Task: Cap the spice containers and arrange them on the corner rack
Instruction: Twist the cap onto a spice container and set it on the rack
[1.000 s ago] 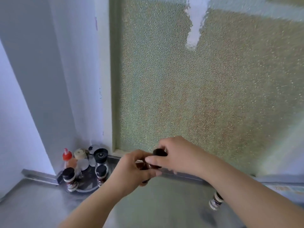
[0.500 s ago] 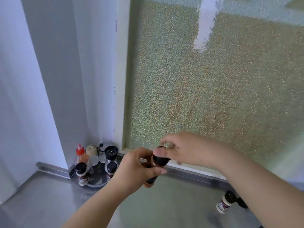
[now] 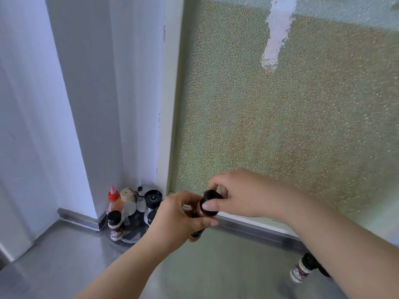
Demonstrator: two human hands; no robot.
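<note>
My left hand [image 3: 179,214] grips a small brown spice jar [image 3: 195,233] held tilted in mid-air. My right hand [image 3: 239,192] pinches the jar's black cap [image 3: 210,200] at its top. The round corner rack [image 3: 135,233] sits in the wall corner to the left. It carries a black-capped labelled jar [image 3: 115,225], a red-topped bottle [image 3: 114,201], a beige-lidded jar [image 3: 127,199], a steel-lidded shaker [image 3: 143,194] and a black grinder [image 3: 152,201]. One more labelled jar [image 3: 301,269] lies on its side on the counter under my right forearm.
The steel counter [image 3: 64,262] runs below, with a metal ledge [image 3: 248,228] along the frosted window [image 3: 280,126]. White wall panels [image 3: 86,104] close the corner on the left.
The view has shifted so the rack sits further right in frame. My right hand's fingers have turned around the cap while my left hand keeps its hold on the jar.
</note>
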